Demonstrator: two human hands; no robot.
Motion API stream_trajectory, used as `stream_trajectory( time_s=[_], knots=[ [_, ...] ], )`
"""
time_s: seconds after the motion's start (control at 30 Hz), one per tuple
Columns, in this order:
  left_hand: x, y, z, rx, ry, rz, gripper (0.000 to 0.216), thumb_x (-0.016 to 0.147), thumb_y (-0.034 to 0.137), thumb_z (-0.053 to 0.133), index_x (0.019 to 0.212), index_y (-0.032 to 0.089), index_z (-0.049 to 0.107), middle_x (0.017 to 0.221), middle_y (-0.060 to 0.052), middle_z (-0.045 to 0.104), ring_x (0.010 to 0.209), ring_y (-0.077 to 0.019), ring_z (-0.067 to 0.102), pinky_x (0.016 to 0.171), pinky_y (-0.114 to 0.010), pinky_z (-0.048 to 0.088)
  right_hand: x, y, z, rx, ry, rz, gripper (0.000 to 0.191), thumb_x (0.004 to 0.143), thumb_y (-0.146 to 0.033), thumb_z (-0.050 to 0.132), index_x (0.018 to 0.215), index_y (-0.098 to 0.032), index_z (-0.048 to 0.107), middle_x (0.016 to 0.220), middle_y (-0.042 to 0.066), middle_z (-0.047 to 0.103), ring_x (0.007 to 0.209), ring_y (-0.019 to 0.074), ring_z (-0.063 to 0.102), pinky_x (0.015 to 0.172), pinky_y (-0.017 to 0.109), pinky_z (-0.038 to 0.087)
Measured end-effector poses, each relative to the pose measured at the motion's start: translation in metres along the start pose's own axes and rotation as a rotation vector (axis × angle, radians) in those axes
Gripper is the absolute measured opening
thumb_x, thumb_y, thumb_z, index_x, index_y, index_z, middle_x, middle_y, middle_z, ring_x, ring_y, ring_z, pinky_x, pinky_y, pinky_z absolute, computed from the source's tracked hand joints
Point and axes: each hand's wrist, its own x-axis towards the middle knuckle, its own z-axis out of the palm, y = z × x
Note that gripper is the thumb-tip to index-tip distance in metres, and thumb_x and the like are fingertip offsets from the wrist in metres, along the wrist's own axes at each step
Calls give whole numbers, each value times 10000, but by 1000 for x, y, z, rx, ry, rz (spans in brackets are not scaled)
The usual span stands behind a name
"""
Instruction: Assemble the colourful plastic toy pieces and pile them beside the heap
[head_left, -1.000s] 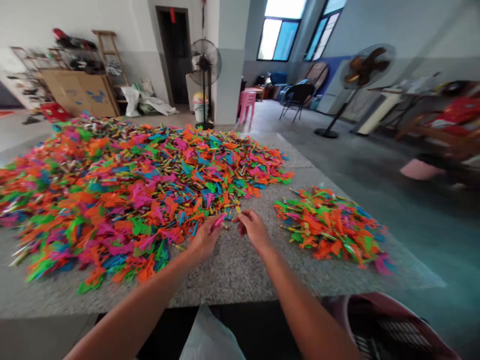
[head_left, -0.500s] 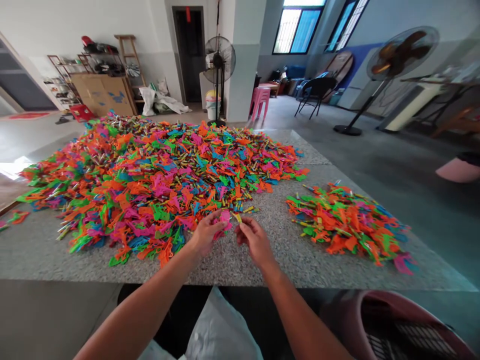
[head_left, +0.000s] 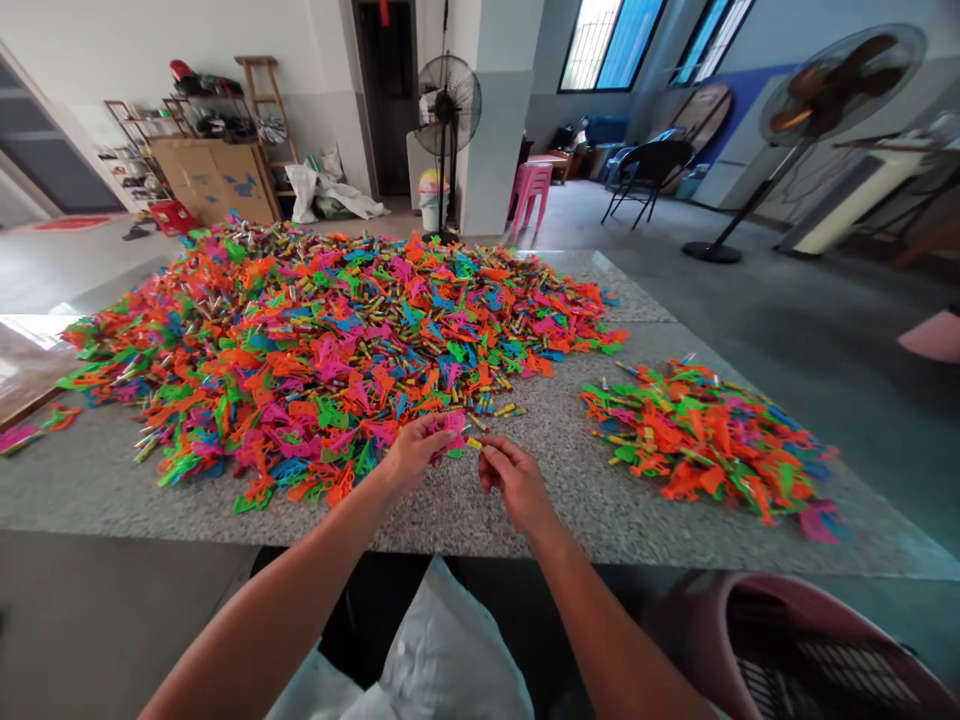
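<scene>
"Head view: what's the right hand holding?"
"It's pinching a yellow tube; the left hand is gripping a pink piece, both near the big pile."
"Presumably feeling light, stiffish; pinching ends should suit."

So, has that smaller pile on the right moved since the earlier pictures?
No: the smaller pile keeps its place along the right edge of the speckled tabletop; the whole view has shifted instead.

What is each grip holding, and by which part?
The left grip pinches a pink piece by its left side; the right grip pinches a small yellow piece by its right end.
</scene>
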Motion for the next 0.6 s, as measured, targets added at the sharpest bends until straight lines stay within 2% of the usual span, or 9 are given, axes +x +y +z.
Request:
stream_trajectory(
  time_s=[0.13, 0.43, 0.6],
  knots=[
    [0, -2, 0, -47, 27, 20, 509, 721, 525, 875, 1038, 164, 706, 681, 54, 533, 544, -64, 413, 481, -215, 289, -2, -1, 1, -49, 22, -21, 297, 892, -450, 707, 1050, -202, 747, 714, -14, 638, 548, 129, 562, 502, 264, 471],
    [1, -12, -6, 69, -68, 13, 485, 775, 525, 831, 1073, 159, 718, 719, 40, 557, 554, -64, 415, 493, -219, 300, 2, -1, -1, -93, 14, -23, 250, 870, -432, 694, 971, -212, 758, 658, -23, 606, 543, 136, 541, 505, 269, 463],
    [-1, -13, -8, 90, -32, 2, 484, 757, 535, 837, 1034, 158, 713, 703, 45, 549, 555, -67, 425, 498, -214, 318, 3, 0, 2, -95, 21, -23, 256, 862, -446, 682, 959, -218, 748, 647, -29, 596, 525, 137, 523, 492, 272, 447]
  ],
)
